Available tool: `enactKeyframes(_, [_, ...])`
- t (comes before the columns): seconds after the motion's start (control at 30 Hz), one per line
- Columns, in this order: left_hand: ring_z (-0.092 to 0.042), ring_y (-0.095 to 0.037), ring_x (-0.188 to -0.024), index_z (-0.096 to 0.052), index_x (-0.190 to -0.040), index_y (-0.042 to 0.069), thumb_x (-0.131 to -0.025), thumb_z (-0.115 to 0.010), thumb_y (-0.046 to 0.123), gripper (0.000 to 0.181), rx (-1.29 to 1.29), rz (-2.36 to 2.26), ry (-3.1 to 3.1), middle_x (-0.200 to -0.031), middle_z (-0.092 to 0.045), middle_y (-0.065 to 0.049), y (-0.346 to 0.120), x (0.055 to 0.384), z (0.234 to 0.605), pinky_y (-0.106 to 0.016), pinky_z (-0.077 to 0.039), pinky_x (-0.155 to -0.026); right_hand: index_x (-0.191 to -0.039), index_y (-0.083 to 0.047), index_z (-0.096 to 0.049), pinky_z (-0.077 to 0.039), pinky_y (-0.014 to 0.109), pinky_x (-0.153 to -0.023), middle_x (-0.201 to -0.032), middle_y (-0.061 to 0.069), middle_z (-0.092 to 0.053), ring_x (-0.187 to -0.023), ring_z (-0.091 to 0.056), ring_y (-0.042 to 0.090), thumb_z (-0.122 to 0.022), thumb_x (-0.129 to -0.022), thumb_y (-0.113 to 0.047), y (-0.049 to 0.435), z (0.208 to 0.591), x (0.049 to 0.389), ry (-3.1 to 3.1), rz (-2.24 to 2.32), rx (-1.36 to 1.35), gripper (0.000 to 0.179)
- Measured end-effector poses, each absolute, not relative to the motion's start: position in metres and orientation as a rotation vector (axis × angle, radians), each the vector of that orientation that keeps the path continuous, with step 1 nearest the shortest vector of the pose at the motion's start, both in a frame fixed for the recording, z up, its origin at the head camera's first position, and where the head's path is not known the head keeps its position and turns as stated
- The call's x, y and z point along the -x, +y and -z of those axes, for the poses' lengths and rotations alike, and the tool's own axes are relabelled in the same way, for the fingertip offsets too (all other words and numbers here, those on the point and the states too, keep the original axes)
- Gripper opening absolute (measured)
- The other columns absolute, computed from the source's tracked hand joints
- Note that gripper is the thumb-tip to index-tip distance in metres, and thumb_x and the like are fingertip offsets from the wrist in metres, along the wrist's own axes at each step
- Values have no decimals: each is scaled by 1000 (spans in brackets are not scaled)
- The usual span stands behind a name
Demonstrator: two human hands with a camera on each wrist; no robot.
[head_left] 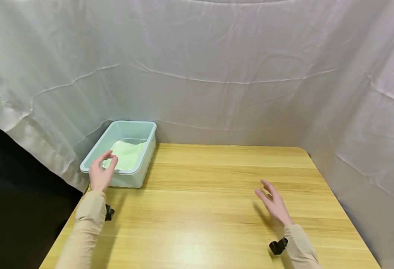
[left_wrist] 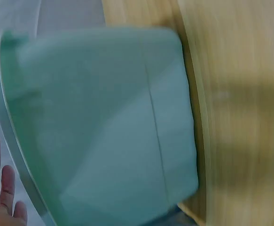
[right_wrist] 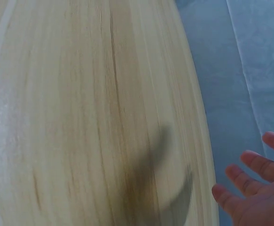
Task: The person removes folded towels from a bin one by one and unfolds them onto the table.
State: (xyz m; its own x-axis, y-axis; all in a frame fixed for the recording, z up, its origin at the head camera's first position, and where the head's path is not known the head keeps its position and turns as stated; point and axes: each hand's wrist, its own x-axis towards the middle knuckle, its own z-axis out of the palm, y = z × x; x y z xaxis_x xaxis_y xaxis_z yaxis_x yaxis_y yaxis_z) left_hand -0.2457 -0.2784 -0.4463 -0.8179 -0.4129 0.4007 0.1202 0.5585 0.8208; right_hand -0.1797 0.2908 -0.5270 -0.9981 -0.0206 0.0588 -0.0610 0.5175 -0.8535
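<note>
A pale blue-green plastic bin (head_left: 144, 164) stands at the table's back left, and its side wall (left_wrist: 113, 122) fills much of the left wrist view. Inside lies a light green cloth-like sheet (head_left: 127, 154); something clear shows at its edge, too small to tell. Over the bin's near left rim hovers my left hand (head_left: 102, 172), thumb and fingers curved with a gap between them; the left wrist view shows several loose fingers (left_wrist: 6, 188) beside the rim. My right hand (head_left: 275, 203) hangs above the table's right part, fingers spread and holding nothing.
The wooden table (head_left: 210, 179) has a light grain and a rounded back right corner. Grey-white curtains (head_left: 223, 101) hang behind it and along the sides. A black area (head_left: 15, 209) lies left of the table. Each wrist carries a small black camera (head_left: 279, 246).
</note>
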Motion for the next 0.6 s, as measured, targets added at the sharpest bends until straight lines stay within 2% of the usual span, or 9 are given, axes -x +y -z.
enactKeyframes(0.07, [-56,-31,-125,-69,-126,5,-95,-67,23,37,-254,1220,-2227,-108,-71,1,-288,248,445,-44,-38,-112,-155,-1,-30,-26,64,-120,-160,30,-28,-147,-28,50,-53,-105,-34,291,527,180,-2695,-1531,-70,64])
enactKeyframes(0.17, [-54,-34,-128,-69,-125,4,-94,-67,23,36,-258,1212,-2215,-99,-63,24,-301,250,443,-45,-35,-114,-155,-1,-31,-27,64,-120,-160,30,-28,-146,-29,50,-53,-105,-33,290,528,180,-2691,-1537,-73,64])
enactKeyframes(0.23, [-52,-35,-129,-70,-124,3,-93,-68,22,36,-267,1203,-2215,-97,-58,30,-309,250,441,-47,-33,-115,-155,-1,-31,-27,64,-119,-160,30,-28,-146,-29,50,-53,-105,-33,290,528,180,-2690,-1545,-78,63])
enactKeyframes(0.27, [-50,-36,-129,-69,-124,3,-93,-68,22,36,-273,1196,-2221,-97,-60,27,-312,251,441,-48,-32,-116,-155,-1,-30,-27,64,-119,-160,30,-28,-146,-29,50,-53,-105,-32,290,527,180,-2690,-1548,-80,63])
enactKeyframes(0.37, [-49,-39,-131,-67,-127,3,-94,-66,22,38,-297,1179,-2256,-111,-69,3,-320,251,439,-51,-31,-116,-155,-2,-30,-27,64,-119,-161,29,-28,-147,-28,50,-53,-105,-32,290,527,179,-2688,-1560,-85,63])
enactKeyframes(0.47, [-45,-43,-135,-63,-134,4,-97,-64,24,42,-330,1177,-2312,-133,-61,-20,-326,250,437,-54,-30,-117,-155,-2,-30,-28,65,-119,-161,28,-28,-147,-29,50,-54,-104,-32,290,526,178,-2686,-1562,-92,63])
enactKeyframes(0.6, [-37,-47,-141,-56,-141,4,-99,-60,25,48,-376,1200,-2399,-149,-47,-26,-334,248,435,-58,-26,-119,-155,-1,-31,-28,65,-118,-161,28,-28,-146,-29,50,-54,-104,-30,289,527,178,-2684,-1558,-104,63])
